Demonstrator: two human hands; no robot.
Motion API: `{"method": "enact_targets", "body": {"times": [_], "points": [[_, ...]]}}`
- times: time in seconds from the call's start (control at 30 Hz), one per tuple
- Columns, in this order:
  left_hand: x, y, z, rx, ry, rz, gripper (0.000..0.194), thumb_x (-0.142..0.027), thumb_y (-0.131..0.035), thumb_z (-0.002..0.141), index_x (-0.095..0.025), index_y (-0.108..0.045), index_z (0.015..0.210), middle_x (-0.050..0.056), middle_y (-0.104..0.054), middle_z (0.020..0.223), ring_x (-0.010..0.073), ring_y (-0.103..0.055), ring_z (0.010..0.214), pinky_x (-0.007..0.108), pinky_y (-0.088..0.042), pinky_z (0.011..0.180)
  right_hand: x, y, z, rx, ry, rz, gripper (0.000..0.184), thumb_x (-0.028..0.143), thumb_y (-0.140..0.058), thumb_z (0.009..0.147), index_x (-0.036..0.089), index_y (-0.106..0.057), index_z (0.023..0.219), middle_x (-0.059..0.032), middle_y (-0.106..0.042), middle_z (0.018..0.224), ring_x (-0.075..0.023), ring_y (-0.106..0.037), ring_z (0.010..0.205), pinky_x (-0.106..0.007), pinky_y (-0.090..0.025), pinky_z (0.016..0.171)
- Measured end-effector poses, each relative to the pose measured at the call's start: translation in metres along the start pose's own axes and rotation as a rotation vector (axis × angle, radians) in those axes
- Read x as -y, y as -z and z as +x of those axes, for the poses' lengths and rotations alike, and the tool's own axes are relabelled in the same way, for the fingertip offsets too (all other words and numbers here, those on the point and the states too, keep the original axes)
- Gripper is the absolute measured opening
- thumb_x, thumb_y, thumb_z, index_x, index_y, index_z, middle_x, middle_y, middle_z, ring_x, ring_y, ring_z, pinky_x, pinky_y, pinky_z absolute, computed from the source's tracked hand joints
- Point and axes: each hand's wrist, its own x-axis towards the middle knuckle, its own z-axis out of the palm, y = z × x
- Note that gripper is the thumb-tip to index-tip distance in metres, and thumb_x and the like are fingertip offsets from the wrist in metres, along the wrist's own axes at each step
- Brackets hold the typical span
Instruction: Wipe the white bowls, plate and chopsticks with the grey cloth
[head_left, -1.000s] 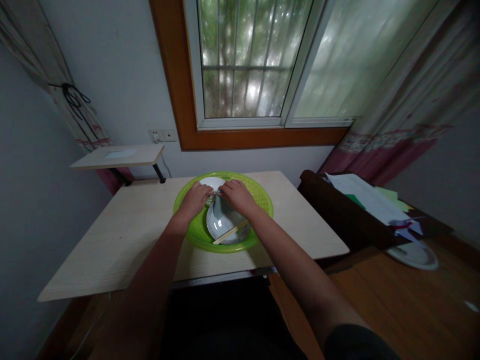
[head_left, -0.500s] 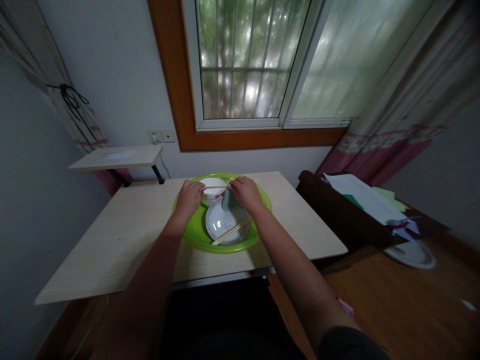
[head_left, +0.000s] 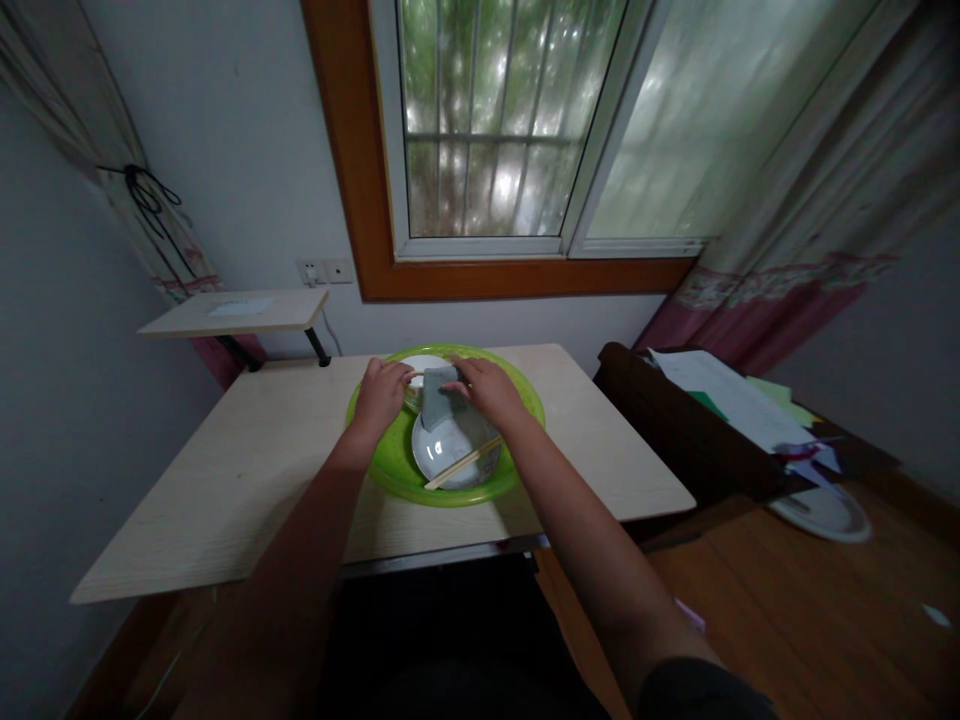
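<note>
A round green basin [head_left: 517, 460] sits on a pale wooden table [head_left: 247, 480]. Inside it lie a white plate [head_left: 450, 450] with one chopstick [head_left: 465, 463] across it, and a small white bowl [head_left: 424, 362] at the far side. My left hand [head_left: 380, 395] is closed on the end of a second chopstick [head_left: 414, 375] over the bowl. My right hand [head_left: 487, 390] grips a grey sponge [head_left: 437, 397] folded around that chopstick.
A small side shelf [head_left: 232, 312] stands at the table's far left under a wall socket. To the right is a dark piece of furniture [head_left: 675, 420] piled with papers [head_left: 720, 385], and a white plate [head_left: 825, 510] lies beyond it. A window is ahead.
The sponge in my right hand has slid left along the chopstick toward my left hand. Both hands stay over the basin's far side.
</note>
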Motion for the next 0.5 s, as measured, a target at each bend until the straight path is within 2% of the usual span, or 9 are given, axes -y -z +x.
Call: {"method": "enact_targets", "body": {"times": [0.07,0.17,0.23,0.4,0.5], "points": [[0.002,0.001,0.0,-0.04,0.042,0.012,0.025,-0.026,-0.049,0.102,-0.022,-0.074,0.103,0.008,-0.076,0.105,0.0292,-0.054,0.1,0.044,-0.044,0.094,-0.003,0.003,0.0,-0.019,-0.043,-0.038,0.056,0.046,-0.067,0.097,0.015,-0.06,0.143,-0.0157,-0.072,0.126,-0.0305,-0.065,0.115,-0.04,-0.047,0.102],[0.004,0.0,-0.001,-0.066,0.063,0.023,0.025,-0.025,-0.049,0.102,-0.022,-0.074,0.103,0.007,-0.076,0.108,0.0288,-0.055,0.102,0.045,-0.044,0.096,-0.005,0.005,0.0,0.039,-0.049,-0.116,0.033,0.039,-0.063,0.1,0.017,-0.073,0.123,-0.0143,-0.076,0.114,-0.0308,-0.066,0.109,-0.04,-0.046,0.1],[0.005,0.0,-0.001,-0.063,0.057,0.024,0.024,-0.027,-0.051,0.102,-0.023,-0.075,0.103,0.006,-0.077,0.109,0.0282,-0.056,0.104,0.045,-0.044,0.098,-0.006,0.004,0.0,0.086,-0.048,-0.153,0.025,0.033,-0.058,0.103,0.018,-0.076,0.11,-0.0128,-0.077,0.107,-0.0293,-0.066,0.105,-0.038,-0.046,0.095],[-0.002,0.003,-0.002,-0.128,0.02,0.043,0.027,-0.027,-0.05,0.102,-0.022,-0.074,0.114,0.007,-0.076,0.115,0.029,-0.056,0.114,0.047,-0.043,0.105,-0.007,0.0,0.002,0.075,-0.076,-0.147,0.027,0.031,-0.052,0.106,0.018,-0.076,0.109,-0.011,-0.076,0.105,-0.0255,-0.065,0.103,-0.032,-0.045,0.087],[-0.011,0.007,-0.003,-0.138,-0.068,0.076,0.03,-0.025,-0.05,0.101,-0.022,-0.071,0.122,0.007,-0.074,0.121,0.0294,-0.053,0.125,0.05,-0.038,0.113,-0.004,-0.002,0.002,0.083,-0.033,-0.13,0.028,0.032,-0.052,0.106,0.017,-0.075,0.11,-0.0105,-0.075,0.105,-0.0248,-0.065,0.101,-0.032,-0.045,0.087]]}}
